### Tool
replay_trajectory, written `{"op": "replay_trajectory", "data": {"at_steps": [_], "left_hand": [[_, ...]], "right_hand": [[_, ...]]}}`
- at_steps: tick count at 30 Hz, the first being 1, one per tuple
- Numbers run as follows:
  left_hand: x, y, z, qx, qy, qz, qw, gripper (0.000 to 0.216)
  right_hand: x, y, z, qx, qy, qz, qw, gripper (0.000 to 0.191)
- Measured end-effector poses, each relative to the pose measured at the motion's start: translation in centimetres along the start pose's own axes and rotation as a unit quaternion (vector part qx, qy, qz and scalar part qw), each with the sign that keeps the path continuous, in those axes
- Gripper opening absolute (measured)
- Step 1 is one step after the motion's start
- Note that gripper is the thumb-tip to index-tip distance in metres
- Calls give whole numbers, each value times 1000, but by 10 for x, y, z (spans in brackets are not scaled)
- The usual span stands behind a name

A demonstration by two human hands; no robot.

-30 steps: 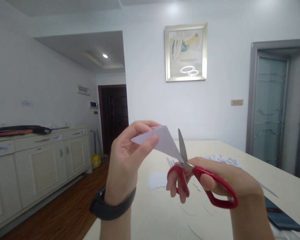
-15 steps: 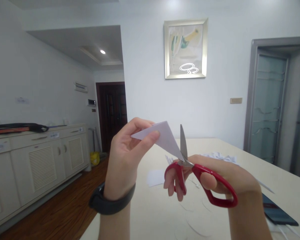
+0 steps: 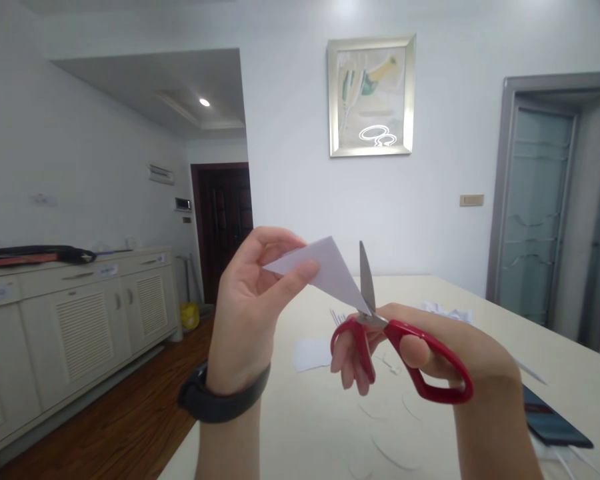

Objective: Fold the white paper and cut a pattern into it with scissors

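Between the thumb and fingers of my left hand (image 3: 260, 293) is a folded white paper (image 3: 330, 267), pointed at its left end and its lower right corner. My right hand (image 3: 415, 340) grips red-handled scissors (image 3: 440, 373), thumb through one loop and fingers through the other. The blades stand apart, with the paper's lower right corner between them close to the pivot. Both hands are raised above the cream table (image 3: 300, 413). A black band (image 3: 225, 400) circles my left wrist.
White paper (image 3: 310, 355) lies on the table behind my hands, with thin curved trimmings (image 3: 393, 457) in front. Crumpled paper scraps (image 3: 447, 312) sit at the back right. A dark phone (image 3: 555, 417) with white cables lies at right.
The scissor handles have drawn slightly closer together, and the blades are a bit less spread around the paper's corner. Both hands have shifted up a little.
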State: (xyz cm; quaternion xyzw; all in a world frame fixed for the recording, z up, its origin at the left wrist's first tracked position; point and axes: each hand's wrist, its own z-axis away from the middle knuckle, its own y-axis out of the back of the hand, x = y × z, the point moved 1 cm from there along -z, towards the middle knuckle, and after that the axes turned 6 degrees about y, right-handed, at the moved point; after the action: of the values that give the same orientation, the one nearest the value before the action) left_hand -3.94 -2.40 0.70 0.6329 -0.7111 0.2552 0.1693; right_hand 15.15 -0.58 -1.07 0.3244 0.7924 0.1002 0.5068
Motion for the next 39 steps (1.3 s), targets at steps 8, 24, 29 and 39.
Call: {"op": "replay_trajectory", "data": {"at_steps": [8,24,29,39], "left_hand": [[-4,-12,2,-22,79,126,989,40],[-6,-12,3,1,115,103,988,9],[-6,-12,4,-1,115,110,987,9],[-7,-11,3,3,119,117,986,8]], "right_hand": [[-1,-3,-3,10,7,-14,1000,63],[-2,-6,-7,16,39,-13,999,66],[-1,-6,-6,18,43,-3,999,63],[-3,-10,-7,25,41,32,998,61]]}}
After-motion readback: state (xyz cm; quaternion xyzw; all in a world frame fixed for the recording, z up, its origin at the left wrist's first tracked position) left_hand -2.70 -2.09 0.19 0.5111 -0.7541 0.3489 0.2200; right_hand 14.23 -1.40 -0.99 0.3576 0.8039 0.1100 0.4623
